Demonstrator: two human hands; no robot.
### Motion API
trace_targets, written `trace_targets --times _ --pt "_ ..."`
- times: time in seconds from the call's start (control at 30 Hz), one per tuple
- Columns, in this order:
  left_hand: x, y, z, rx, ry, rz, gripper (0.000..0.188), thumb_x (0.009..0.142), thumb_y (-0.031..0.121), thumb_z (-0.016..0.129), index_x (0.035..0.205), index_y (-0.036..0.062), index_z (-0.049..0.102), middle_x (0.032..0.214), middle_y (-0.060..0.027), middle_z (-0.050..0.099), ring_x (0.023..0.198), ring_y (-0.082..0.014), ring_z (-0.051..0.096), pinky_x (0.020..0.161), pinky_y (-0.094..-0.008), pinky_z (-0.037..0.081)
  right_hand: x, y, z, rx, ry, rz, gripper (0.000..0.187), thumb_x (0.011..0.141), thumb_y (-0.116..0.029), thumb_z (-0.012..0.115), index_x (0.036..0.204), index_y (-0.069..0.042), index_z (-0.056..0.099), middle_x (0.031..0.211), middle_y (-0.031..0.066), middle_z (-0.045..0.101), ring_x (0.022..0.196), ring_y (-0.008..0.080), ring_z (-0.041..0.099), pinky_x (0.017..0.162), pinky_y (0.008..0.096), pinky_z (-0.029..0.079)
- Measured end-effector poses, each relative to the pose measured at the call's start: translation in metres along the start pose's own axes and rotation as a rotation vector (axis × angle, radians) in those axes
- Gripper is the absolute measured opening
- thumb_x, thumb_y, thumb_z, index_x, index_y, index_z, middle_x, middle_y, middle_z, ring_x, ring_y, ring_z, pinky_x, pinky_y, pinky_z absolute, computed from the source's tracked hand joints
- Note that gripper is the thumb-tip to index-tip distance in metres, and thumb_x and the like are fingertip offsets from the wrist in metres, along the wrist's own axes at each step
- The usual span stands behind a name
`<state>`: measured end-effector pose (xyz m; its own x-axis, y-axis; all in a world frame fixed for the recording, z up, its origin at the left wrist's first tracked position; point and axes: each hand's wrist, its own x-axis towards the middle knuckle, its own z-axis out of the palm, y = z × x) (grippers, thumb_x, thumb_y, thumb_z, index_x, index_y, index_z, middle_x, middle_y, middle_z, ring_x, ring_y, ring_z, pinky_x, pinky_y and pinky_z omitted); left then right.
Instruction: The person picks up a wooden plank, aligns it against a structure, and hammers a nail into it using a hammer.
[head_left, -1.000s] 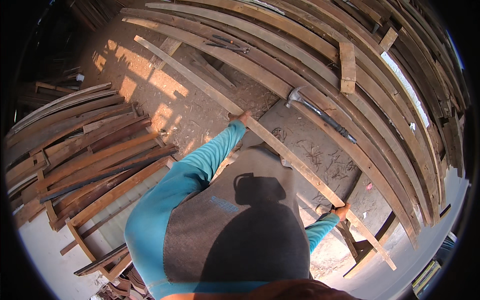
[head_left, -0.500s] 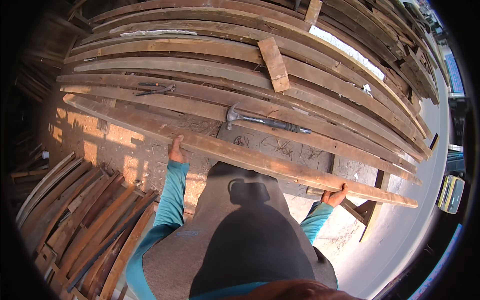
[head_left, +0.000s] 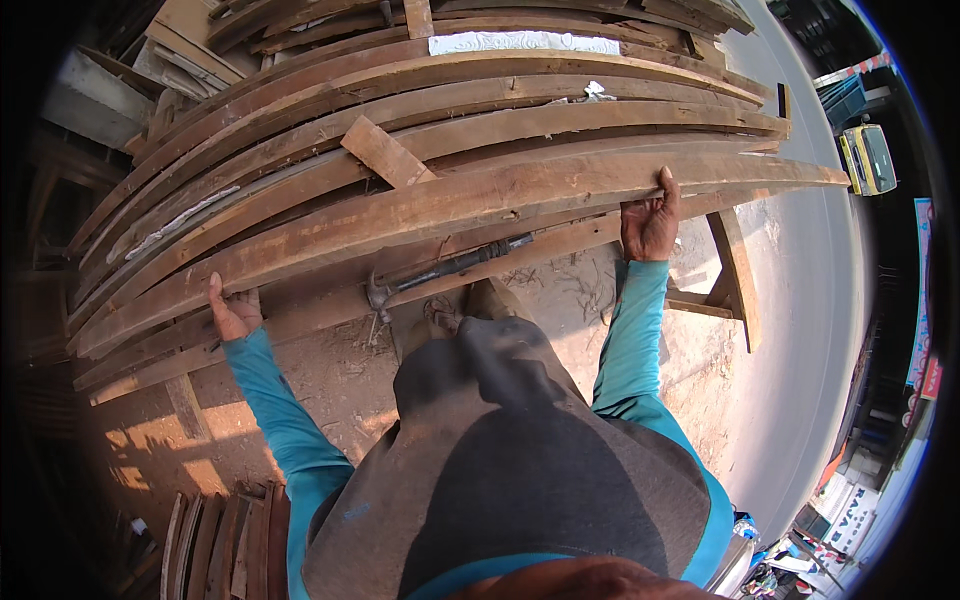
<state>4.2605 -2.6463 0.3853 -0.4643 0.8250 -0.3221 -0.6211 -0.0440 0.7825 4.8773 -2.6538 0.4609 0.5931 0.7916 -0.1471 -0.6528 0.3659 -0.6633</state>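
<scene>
A long brown wooden beam spans from far left to right in front of me, held up in both hands above other timber. My left hand grips its near edge toward the left end, thumb up over the face and fingers underneath. Toward the right, my right hand is closed on the same beam, thumb on its upper face. Just below the held beam, a claw hammer with a dark handle lies on a lower beam. The beam hides part of the timber behind it.
Several long beams lie side by side beyond, with a short wooden block across them and a white patterned strip farther back. A wooden trestle leg stands at right. More planks are stacked lower left. A grey road runs along the right.
Both hands have carried the beam up and away from me, over the hammer and toward the other beams. My view has turned to the right.
</scene>
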Motion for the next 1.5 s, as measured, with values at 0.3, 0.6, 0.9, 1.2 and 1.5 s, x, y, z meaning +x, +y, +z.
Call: trace_targets --times 0.3,0.6,0.9,1.2,1.5 --pt "0.149 -0.001 0.086 0.055 0.056 -0.003 0.037 0.081 0.030 0.080 0.112 0.0157 0.065 0.121 -0.0070 0.056 0.109 -0.0231 0.056 0.088 -0.0371 0.054 0.141 0.054 0.056 -0.049 -0.036 0.118 0.017 0.094 -0.017 0.069 0.106 -0.007 0.065 0.110 0.0087 0.069 0.110 0.0283 0.064 0.103 0.0500 0.049" --pt "0.222 0.007 0.151 0.909 -0.033 -0.166 0.095 0.085 0.068 0.067 0.137 -0.0085 0.048 0.116 -0.0164 0.069 0.099 -0.0220 0.067 0.086 -0.0316 0.057 0.216 0.088 0.103 -0.652 -0.366 0.260 0.053 0.095 -0.025 0.067 0.129 0.011 0.049 0.122 0.0268 0.063 0.109 0.0341 0.068 0.089 0.0407 0.059" --pt "0.006 -0.125 0.187 1.292 -0.132 0.472 0.068 0.083 0.037 0.081 0.133 -0.0016 0.055 0.110 -0.0132 0.065 0.097 -0.0228 0.064 0.086 -0.0351 0.052 -0.007 0.153 0.018 -1.477 -1.141 0.319 0.041 0.091 -0.030 0.074 0.119 -0.002 0.061 0.105 0.0171 0.068 0.095 0.0356 0.069 0.081 0.0421 0.055" --pt "-0.015 -0.167 0.210 1.505 -0.182 0.533 0.096 0.075 0.055 0.080 0.144 0.0002 0.040 0.133 -0.0234 0.049 0.128 -0.0393 0.042 0.110 -0.0508 0.033 -0.053 0.193 -0.017 -1.746 -1.593 -0.088 0.036 0.086 -0.026 0.071 0.114 -0.006 0.061 0.111 0.0145 0.058 0.107 0.0352 0.060 0.091 0.0453 0.050" --pt "-0.042 -0.113 0.086 1.153 -0.020 0.528 0.068 0.087 0.034 0.077 0.137 -0.0033 0.050 0.117 -0.0152 0.063 0.105 -0.0245 0.061 0.092 -0.0367 0.050 -0.087 0.163 -0.016 -1.829 -1.545 -0.433 0.024 0.088 -0.020 0.066 0.106 -0.006 0.059 0.102 0.0106 0.058 0.089 0.0290 0.065 0.077 0.0392 0.055"
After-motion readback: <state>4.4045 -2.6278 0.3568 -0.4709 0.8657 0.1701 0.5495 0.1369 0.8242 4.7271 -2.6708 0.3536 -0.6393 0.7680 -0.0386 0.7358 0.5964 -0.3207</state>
